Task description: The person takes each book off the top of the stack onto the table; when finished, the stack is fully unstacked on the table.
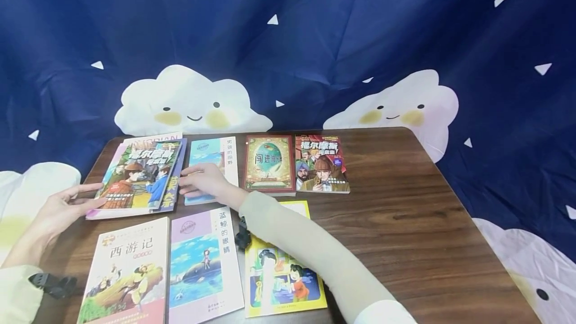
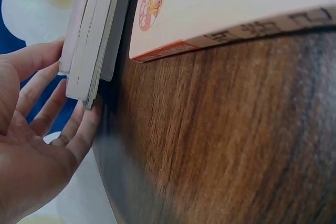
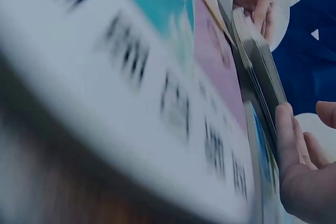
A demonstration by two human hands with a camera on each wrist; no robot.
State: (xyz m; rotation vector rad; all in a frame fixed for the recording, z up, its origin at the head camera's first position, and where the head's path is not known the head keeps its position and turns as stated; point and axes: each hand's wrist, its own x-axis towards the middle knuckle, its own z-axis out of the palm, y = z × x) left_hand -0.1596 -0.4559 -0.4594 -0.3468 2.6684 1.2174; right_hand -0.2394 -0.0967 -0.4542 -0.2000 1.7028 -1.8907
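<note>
On the back left of the table lies a stack of several books (image 1: 140, 171), a comic-style detective book with a boy in a brown cap on top. Their edges are a little out of line. My left hand (image 1: 56, 214) touches the stack's left edge with its fingers spread and mostly straight; the left wrist view shows the fingertips against the page edges (image 2: 86, 51). At the stack's right side, my right hand (image 1: 209, 181) rests its extended fingers (image 3: 286, 129) along the edge. That hand partly covers a light-blue book (image 1: 204, 151).
Right of these lie a green-and-red book (image 1: 270, 164) and another detective book (image 1: 321, 164). In front are a cream book (image 1: 130, 269), a lilac-and-blue book (image 1: 202, 264) and a yellow book (image 1: 288, 289) under my right forearm. A blue cloud-print cloth (image 1: 297, 64) hangs behind the wooden table (image 1: 396, 224).
</note>
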